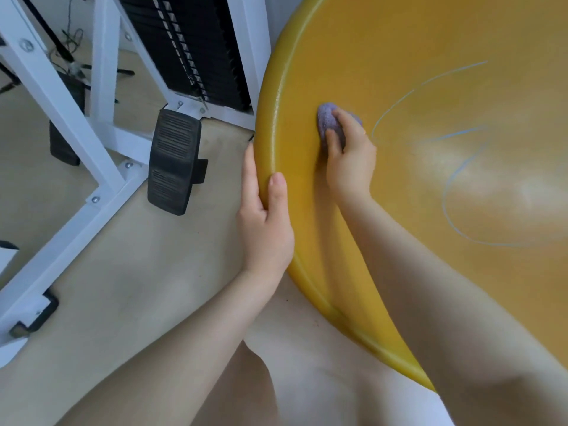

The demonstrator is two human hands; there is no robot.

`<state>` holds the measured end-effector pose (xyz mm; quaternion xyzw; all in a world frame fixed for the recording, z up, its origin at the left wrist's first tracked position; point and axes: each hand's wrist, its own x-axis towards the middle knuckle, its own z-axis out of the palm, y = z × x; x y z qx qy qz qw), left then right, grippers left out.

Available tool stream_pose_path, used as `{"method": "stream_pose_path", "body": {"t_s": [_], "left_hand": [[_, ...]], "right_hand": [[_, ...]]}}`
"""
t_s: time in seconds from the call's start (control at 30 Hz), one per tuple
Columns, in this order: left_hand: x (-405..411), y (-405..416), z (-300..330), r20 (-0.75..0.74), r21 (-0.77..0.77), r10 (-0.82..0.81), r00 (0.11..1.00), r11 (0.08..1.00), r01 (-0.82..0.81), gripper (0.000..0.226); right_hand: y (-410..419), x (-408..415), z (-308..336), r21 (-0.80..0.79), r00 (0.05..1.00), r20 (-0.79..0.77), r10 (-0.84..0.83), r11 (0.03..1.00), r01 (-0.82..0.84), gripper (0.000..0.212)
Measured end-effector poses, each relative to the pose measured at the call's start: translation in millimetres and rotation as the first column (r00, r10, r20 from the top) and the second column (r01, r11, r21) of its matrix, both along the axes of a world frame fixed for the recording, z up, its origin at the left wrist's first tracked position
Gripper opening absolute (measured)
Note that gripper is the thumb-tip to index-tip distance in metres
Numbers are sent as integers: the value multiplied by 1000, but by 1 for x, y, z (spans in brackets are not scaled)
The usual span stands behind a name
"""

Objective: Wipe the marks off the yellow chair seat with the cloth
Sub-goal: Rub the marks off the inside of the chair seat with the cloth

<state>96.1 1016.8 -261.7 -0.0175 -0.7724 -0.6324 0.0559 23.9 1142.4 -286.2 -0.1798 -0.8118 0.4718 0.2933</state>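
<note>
The yellow chair seat (399, 56) fills the right side of the head view, round and glossy. Thin blue marks (448, 186) curve across its middle and right part. My right hand (350, 158) grips a bunched purple cloth (329, 119) and presses it on the seat near the left rim, just left of the marks. My left hand (264, 216) holds the seat's left edge, thumb on top and fingers curled under the rim.
A white metal exercise machine frame (101, 96) with a black weight stack (190, 47) and a black ribbed foot pedal (173, 161) stands on the beige floor (138, 272) left of the seat. My bare knee shows at the bottom.
</note>
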Motion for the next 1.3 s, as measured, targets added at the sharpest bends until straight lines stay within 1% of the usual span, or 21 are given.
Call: {"method": "stream_pose_path", "body": {"t_s": [0.1,0.2,0.27,0.33,0.37,0.43,0.5,0.67,0.73,0.77,0.83,0.9,0.93,0.97,1.03,1.13,1.23,1.3], "left_hand": [[1,0,0,1,12,3,1000,1000,-3,47],[0,0,-1,-11,26,2,1000,1000,-2,46],[0,0,0,-12,33,4,1000,999,-3,46],[0,1,1,-11,31,4,1000,999,-4,47],[0,1,2,-11,28,8,1000,1000,-8,47],[-1,1,1,-10,18,13,1000,1000,-13,47],[-1,0,0,-4,12,7,1000,1000,-7,47],[-1,1,0,1,14,-16,1000,1000,16,48],[-2,0,0,2,19,-25,1000,999,25,48],[-2,-1,0,5,22,-28,1000,999,28,48],[-2,-1,0,-1,21,-23,1000,1000,23,48],[-2,0,1,-12,20,-11,1000,1000,11,47],[-2,0,1,-14,23,-7,1000,1000,7,47],[-3,0,1,-11,24,-3,1000,1000,4,46],[-4,0,0,-2,22,-2,1000,1000,2,46],[-5,-2,-1,-2,1,-11,1000,1000,11,48],[-6,-1,-1,-7,-53,-28,1000,998,28,49],[-5,-1,0,-4,-66,-38,999,997,38,49]], "right_hand": [[3,2,1,-1,999,31,25,1000,-25,32],[-18,43,-2,17,990,-43,137,990,-137,31],[-35,79,-4,-34,974,-82,212,976,-215,32],[-42,96,-7,-86,965,-108,239,965,-248,32],[-42,94,-8,-76,964,-106,243,965,-251,31],[-34,76,-10,-40,971,-84,226,972,-230,28],[-19,47,-14,-21,983,-48,176,984,-177,30],[29,-12,-17,-13,999,2,51,999,-51,33],[28,-10,-15,9,998,53,30,999,-31,34],[22,-1,-14,34,997,58,45,998,-47,34],[0,33,-14,67,991,11,132,989,-133,35],[-25,74,-16,11,976,-37,214,977,-214,31],[-34,89,-17,-25,972,-62,227,973,-229,29],[-40,97,-17,-45,968,-83,236,970,-240,29],[-40,92,-19,-28,962,-92,256,965,-259,31],[-18,51,-22,-6,979,-51,196,980,-197,28],[16,9,-23,-58,996,-16,92,994,-93,31],[35,-9,-22,-99,998,33,45,994,-42,33]]}}
